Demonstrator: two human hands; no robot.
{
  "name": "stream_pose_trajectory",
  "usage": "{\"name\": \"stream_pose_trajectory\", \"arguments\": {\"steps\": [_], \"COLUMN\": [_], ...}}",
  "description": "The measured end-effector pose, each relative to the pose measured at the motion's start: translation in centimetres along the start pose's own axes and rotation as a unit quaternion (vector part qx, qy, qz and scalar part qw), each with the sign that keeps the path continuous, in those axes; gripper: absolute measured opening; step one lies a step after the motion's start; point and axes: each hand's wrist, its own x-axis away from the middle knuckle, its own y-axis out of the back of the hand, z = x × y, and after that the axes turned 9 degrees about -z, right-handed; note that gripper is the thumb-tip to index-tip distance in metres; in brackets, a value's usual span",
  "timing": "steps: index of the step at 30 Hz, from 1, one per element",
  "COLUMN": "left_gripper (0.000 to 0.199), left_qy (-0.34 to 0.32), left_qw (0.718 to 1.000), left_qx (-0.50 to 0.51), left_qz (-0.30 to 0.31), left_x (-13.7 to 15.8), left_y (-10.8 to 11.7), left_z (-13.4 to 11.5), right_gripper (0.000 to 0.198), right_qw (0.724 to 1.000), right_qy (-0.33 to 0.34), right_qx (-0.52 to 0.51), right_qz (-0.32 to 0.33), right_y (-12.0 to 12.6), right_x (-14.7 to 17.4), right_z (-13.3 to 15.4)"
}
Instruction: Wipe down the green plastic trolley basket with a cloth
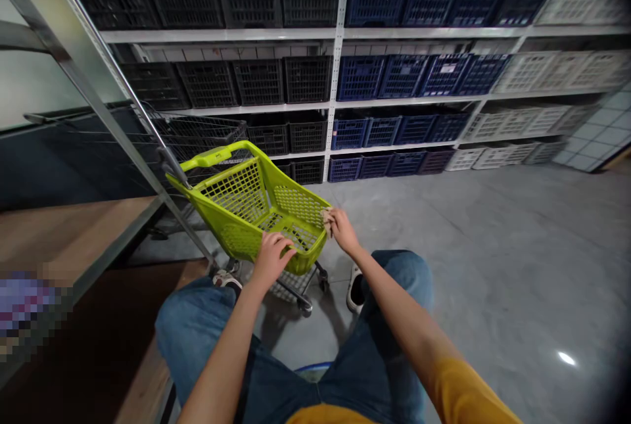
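A lime-green plastic shopping cart (235, 227) stands between my knees, its basket lattice-walled and bare inside. My left hand (273, 258) is at the near rim of the basket, fingers bent over the edge and thumb on the near side. In my right hand (342, 230) a crumpled beige cloth (327, 221) is pinched, held against the basket's right corner. Part of the cloth is hidden by my fingers.
Shelving (336, 69) with black crates (256, 82), blue crates (362, 77) and white crates (525, 72) lines the back. To the left are a metal-framed rack (108, 121) with wooden shelves and a grey wire cart (202, 131). Grey floor (493, 246) extends right.
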Motion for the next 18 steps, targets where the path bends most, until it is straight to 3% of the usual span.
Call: {"name": "stream_pose_trajectory", "arguments": {"steps": [3, 7, 10, 12, 15, 18], "left_gripper": [0.013, 0.013, 0.013, 0.013, 0.013, 0.014], "left_qy": [0.002, -0.002, -0.006, -0.008, -0.009, -0.005], "left_qw": [1.000, 1.000, 1.000, 1.000, 1.000, 1.000], "left_qx": [0.003, 0.002, -0.006, -0.012, -0.010, 0.001], "left_qz": [-0.003, -0.001, 0.003, -0.001, -0.004, 0.000], "left_x": [0.0, 0.2, 0.4, 0.6, 0.9, 1.0], "left_y": [-0.1, 0.2, 0.5, 0.6, 0.8, 0.7], "left_z": [0.0, 0.2, 0.3, 0.3, 0.3, 0.3], "right_gripper": [0.023, 0.024, 0.033, 0.038, 0.035, 0.028], "right_qw": [0.999, 0.996, 0.998, 0.993, 0.989, 0.998], "right_qy": [-0.025, -0.020, 0.057, 0.110, 0.130, 0.056], "right_qx": [-0.009, -0.007, -0.023, -0.038, -0.036, 0.002], "right_qz": [-0.029, -0.089, -0.034, 0.022, 0.068, 0.023], "right_y": [-0.2, -2.2, -3.2, -3.2, -2.4, -1.2], "right_x": [-1.1, 3.4, 7.7, 8.9, 7.3, 2.5], "right_z": [-0.3, 3.8, 7.4, 8.3, 6.5, 2.5]}}
